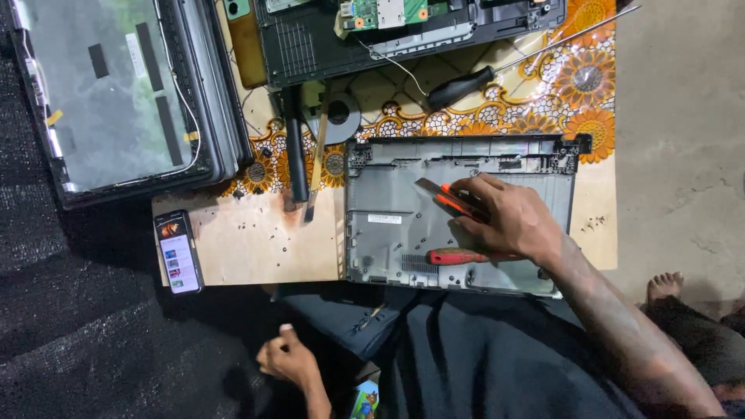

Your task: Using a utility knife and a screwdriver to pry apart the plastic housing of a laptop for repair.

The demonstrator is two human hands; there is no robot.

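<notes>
Your right hand (508, 221) rests on the grey laptop base shell (388, 233), fingers closed around an orange utility knife (448, 198). A red-handled screwdriver (458, 256) lies inside the shell, just under that hand. The shell sits on a low board with a flower-patterned cover (574, 77). Left of the shell a lit phone (178, 252) lies at the board's edge. Your left hand (287, 361) hangs below the shell, loosely curled, holding nothing. Right of the shell is bare concrete floor (683, 116).
</notes>
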